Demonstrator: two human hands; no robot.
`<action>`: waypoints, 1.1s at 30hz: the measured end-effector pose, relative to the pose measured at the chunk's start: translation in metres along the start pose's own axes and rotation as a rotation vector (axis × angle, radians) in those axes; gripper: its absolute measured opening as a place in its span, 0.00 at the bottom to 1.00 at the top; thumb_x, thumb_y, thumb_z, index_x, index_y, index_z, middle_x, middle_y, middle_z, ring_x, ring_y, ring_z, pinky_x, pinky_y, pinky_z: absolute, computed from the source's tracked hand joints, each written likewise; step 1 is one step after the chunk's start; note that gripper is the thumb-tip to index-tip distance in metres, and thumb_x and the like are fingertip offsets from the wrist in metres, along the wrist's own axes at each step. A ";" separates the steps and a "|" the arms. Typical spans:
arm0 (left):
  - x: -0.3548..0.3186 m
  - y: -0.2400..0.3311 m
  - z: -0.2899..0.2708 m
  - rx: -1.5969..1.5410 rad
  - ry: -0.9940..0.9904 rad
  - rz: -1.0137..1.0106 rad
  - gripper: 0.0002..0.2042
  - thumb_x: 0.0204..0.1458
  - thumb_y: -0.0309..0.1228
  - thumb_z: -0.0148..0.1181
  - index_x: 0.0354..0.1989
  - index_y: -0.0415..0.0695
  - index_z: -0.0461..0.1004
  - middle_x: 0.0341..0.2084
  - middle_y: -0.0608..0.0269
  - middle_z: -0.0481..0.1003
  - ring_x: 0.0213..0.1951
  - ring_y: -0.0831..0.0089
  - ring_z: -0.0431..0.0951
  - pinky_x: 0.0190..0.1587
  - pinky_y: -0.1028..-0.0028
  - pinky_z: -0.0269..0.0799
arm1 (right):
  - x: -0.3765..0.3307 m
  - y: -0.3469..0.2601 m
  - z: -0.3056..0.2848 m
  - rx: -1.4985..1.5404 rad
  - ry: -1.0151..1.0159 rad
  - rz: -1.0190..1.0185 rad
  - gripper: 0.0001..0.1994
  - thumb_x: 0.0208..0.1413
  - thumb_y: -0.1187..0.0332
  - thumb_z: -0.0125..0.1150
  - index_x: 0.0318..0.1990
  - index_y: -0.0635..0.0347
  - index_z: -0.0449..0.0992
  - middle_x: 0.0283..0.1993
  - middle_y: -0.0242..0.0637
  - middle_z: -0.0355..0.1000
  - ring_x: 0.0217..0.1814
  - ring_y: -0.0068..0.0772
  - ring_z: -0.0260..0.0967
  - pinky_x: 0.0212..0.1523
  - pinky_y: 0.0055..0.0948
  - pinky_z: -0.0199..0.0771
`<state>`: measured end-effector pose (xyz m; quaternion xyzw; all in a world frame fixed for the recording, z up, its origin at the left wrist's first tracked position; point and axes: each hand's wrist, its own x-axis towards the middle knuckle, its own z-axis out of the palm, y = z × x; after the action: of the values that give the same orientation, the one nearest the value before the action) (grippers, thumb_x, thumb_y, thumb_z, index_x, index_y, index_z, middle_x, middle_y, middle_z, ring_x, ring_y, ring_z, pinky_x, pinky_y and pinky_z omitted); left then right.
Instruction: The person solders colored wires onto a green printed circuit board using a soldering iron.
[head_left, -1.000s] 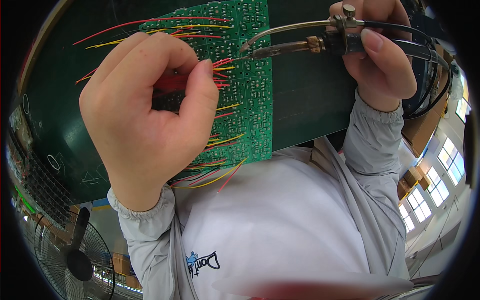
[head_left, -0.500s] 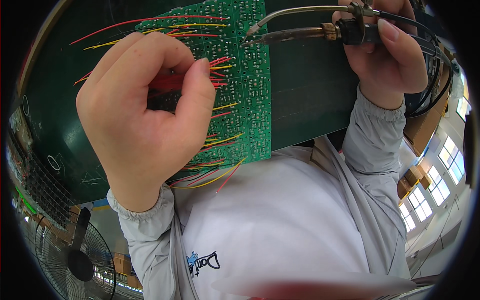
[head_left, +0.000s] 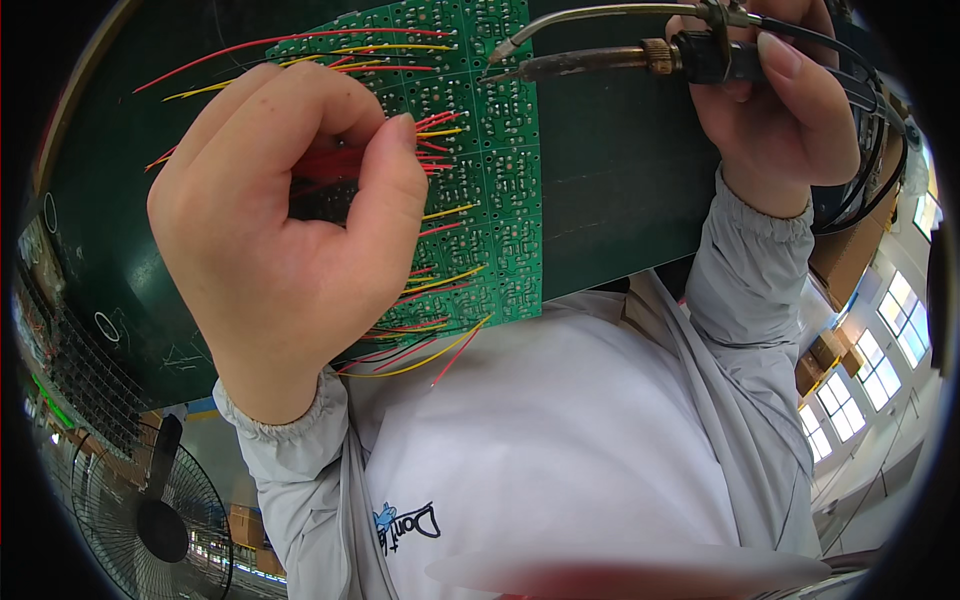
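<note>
The right hand (head_left: pixel 780 110) is closed around the dark handle of a soldering iron (head_left: pixel 600 62) at the far right, its long axis lying almost level across the view, its tip pointing left onto the far edge of the green circuit board (head_left: pixel 490 190). The left hand (head_left: pixel 285 240) is curled shut on the board's left part, fingers pinching among the red and yellow wires (head_left: pixel 440 290) that stick out sideways. The board lies on a dark green bench (head_left: pixel 620 190), long side running near to far.
</note>
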<state>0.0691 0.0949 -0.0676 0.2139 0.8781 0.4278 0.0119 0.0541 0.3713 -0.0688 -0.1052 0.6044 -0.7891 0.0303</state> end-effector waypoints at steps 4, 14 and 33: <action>0.002 0.002 0.000 -0.010 -0.004 0.007 0.06 0.51 0.20 0.67 0.29 0.37 0.74 0.23 0.67 0.72 0.25 0.80 0.70 0.29 0.80 0.66 | 0.001 0.000 -0.003 -0.025 -0.075 -0.087 0.14 0.50 0.70 0.63 0.29 0.55 0.59 0.19 0.31 0.58 0.19 0.21 0.52 0.21 0.22 0.52; 0.001 0.011 -0.021 0.122 -0.014 0.042 0.04 0.55 0.21 0.67 0.33 0.36 0.76 0.25 0.67 0.74 0.27 0.81 0.71 0.32 0.80 0.67 | -0.002 -0.009 0.002 -0.103 0.024 -0.072 0.12 0.50 0.68 0.59 0.29 0.54 0.59 0.18 0.31 0.59 0.18 0.21 0.53 0.21 0.20 0.55; -0.030 0.012 0.009 -0.032 0.064 0.092 0.05 0.48 0.17 0.67 0.27 0.38 0.75 0.21 0.65 0.73 0.21 0.79 0.71 0.25 0.80 0.65 | -0.037 0.006 0.006 0.074 0.078 -0.090 0.12 0.48 0.70 0.59 0.29 0.55 0.58 0.19 0.31 0.59 0.19 0.22 0.52 0.21 0.22 0.52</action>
<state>0.1028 0.0964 -0.0697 0.2401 0.8603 0.4486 -0.0327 0.0907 0.3708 -0.0782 -0.1003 0.5702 -0.8150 -0.0250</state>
